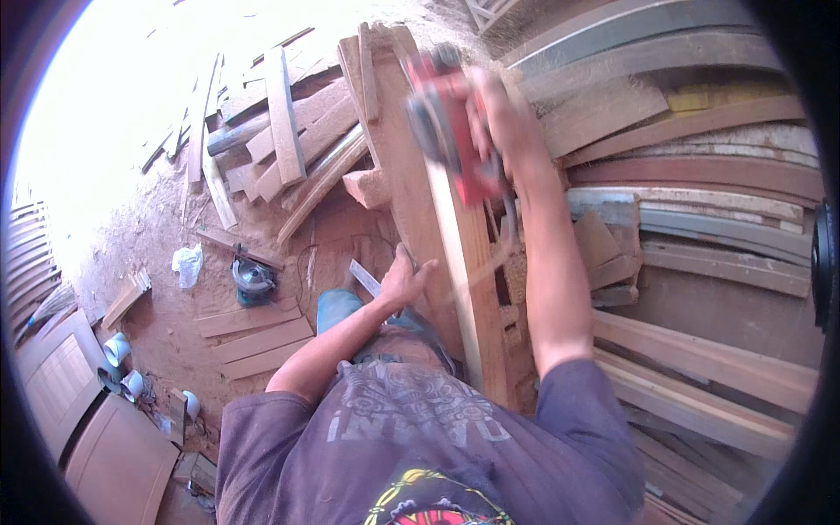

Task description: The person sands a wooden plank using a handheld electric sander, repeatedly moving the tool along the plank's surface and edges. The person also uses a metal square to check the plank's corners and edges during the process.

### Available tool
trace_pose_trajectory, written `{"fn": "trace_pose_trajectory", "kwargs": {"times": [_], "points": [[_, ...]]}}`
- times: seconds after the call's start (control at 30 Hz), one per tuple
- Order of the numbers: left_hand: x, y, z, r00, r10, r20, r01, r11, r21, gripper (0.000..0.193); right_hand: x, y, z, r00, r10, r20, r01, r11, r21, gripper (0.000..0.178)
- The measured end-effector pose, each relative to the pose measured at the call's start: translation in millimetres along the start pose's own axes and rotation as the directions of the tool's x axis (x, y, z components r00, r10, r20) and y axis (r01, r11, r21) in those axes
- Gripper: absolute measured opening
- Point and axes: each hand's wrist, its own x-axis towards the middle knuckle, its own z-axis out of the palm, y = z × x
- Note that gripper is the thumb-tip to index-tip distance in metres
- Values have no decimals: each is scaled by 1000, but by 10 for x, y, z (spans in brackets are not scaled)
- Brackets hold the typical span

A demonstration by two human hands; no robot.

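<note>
The right hand is curled around the top of a red power tool, its fingers wrapped in a closed grip; both are blurred, so the exact finger placement cannot be told. The left hand is low and to the left of the pale timber, with thumb and forefinger partly apart; whether it grips anything cannot be told, though a straight metal strip shows just beside its wrist, on the side away from the timber. The power tool is over the far part of the timber, its long axis running roughly along the timber's length, with the far end tipped a little to the left; whether its base touches the wood is lost in the blur. The timber itself points away from the person's body, its long axis leaning slightly left toward the far end, and a broad brown plank lies along its left side. A dark cable hangs from the tool's near end, right of the timber. Well to the left of the timber, a circular saw is on the ground near some flat brown boards and a white plastic bag; long stacked boards fill the area to the timber's right.
</note>
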Motion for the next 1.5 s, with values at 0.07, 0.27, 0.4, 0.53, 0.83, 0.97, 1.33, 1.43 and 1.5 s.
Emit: {"fn": "trace_pose_trajectory", "kwargs": {"times": [0.07, 0.27, 0.4, 0.53, 0.83, 0.97, 1.33, 1.43, 1.5], "points": [[30, -124, 66, 999, 53, -4, -53, 998, -15, 89, 461, -232, 71, 999, -42, 8, 41, 998, 39, 60], [36, -98, 40, 995, 59, -81, -64, 996, -65, 86, -304, -173, 19, 995, 89, 51, -93, 992, 81, 46], [177, -231, 112, 993, 67, -101, -80, 988, -134, 84, -1577, 356, -141, 990, 135, 37, -137, 990, 46, 59], [535, -666, 4, 969, 120, -217, -157, 975, -160, 75, -3039, 710, -241, 991, 123, 44, -123, 992, 13, 57], [-425, -1225, 198, 986, -30, -162, -22, 950, -312, 111, -6189, 1844, -744, 966, 245, -81, -245, 969, 13, 45], [-1154, -1219, 618, 973, -205, -104, 160, 928, -335, 81, -7404, 2247, -874, 904, 392, -169, -380, 919, 101, 48], [-1910, -1434, 1014, 984, -178, 25, 177, 938, -300, 66, -7524, 2930, -712, 825, 499, -265, -437, 861, 262, 53], [-2097, -1517, 929, 983, -183, 9, 173, 914, -368, 66, -7394, 3202, -730, 860, 448, -246, -386, 885, 261, 54], [-2247, -1503, 839, 981, -192, 18, 182, 891, -416, 61, -7321, 3340, -784, 883, 408, -234, -356, 905, 233, 54]]}}
